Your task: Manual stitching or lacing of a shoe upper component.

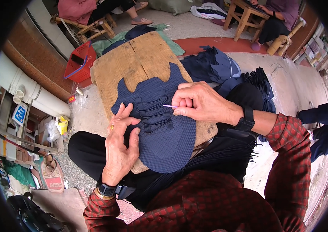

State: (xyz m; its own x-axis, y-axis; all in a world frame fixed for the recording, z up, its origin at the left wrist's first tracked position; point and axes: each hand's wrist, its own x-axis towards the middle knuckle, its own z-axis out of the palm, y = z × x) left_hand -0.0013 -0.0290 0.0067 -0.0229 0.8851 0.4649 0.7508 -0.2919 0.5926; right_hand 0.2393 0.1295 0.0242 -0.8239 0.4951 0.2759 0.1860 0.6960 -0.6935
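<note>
A flat navy-blue shoe upper (pixel 166 145) of woven mesh lies across a wooden board at my lap. Dark laces (pixel 154 114) zigzag over its middle. My right hand (pixel 206 102) is closed above the upper's right side. It pinches a thin pinkish-white stick (pixel 169 106) between thumb and forefinger, and the stick's tip points left over the laces. On the upper's left edge rests my left hand (pixel 120 145), its thumb and fingers apart, holding the fabric down from above. Whether the stick has a hook at its end is too small to tell.
The worn wooden board (pixel 113 65) stretches away from me. Beyond its left side stands a red plastic basket (pixel 79 63). More navy uppers (pixel 214 63) are piled at its right, and a bundle of black laces (pixel 258 83) hangs nearby. Two people sit at the back, one beside a wooden stool (pixel 245 17).
</note>
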